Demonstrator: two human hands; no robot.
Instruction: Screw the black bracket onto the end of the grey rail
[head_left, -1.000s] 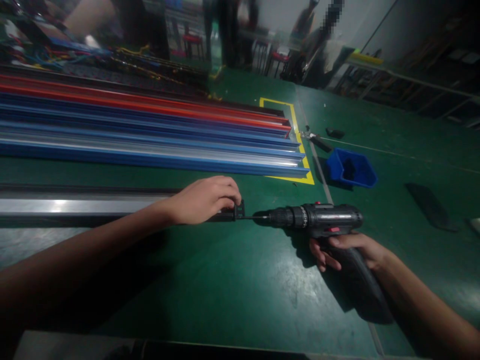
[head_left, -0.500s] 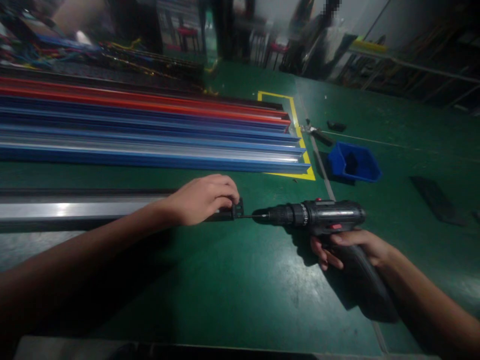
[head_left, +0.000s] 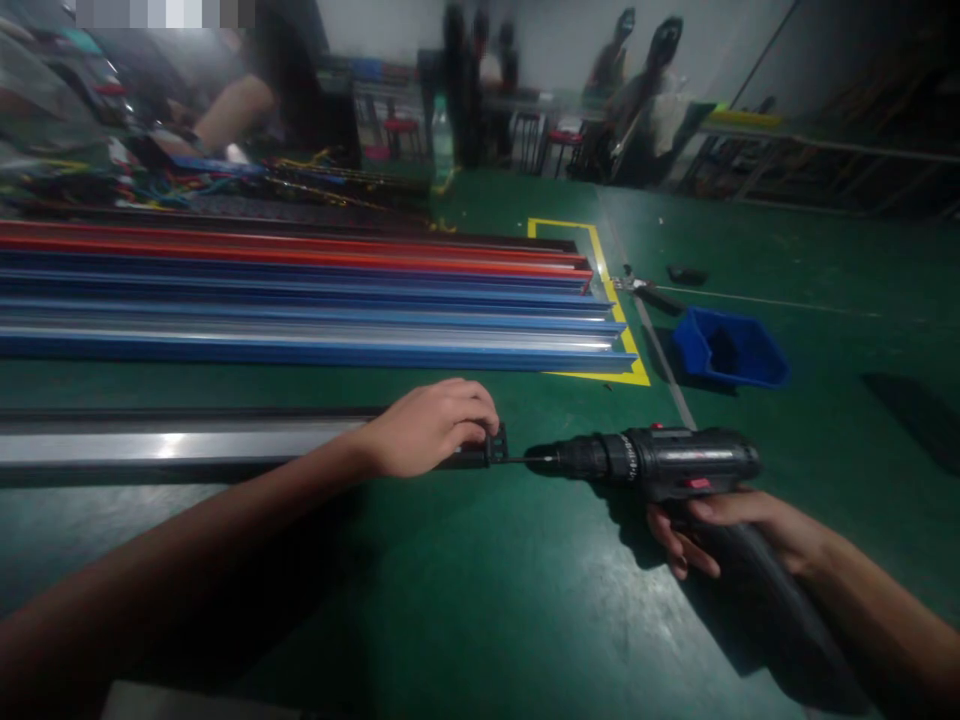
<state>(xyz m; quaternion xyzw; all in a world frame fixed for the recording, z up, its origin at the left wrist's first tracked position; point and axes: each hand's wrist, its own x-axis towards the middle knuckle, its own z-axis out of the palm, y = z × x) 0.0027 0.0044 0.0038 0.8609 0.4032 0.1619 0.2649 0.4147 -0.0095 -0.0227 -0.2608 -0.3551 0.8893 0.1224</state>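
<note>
My right hand is wrapped round the grip of a black cordless drill, which lies level and points left. Its long thin bit reaches to a small black end cap at the right end of a long silver-and-black metal profile. Whether the tip sits in a screw cannot be made out. My left hand curls over that end of the profile, its fingers closed on the end cap. The fingertips are partly hidden behind the cap and the hand itself.
Blue channel profiles and red ones lie side by side beyond my hands. A blue bin stands on the green floor at right, near a black-handled tool. Another person's arm is by coloured wires.
The whole view has shifted, so everything appears lower and slightly to the right. My hands, the drill and the end cap keep the same places relative to each other.
</note>
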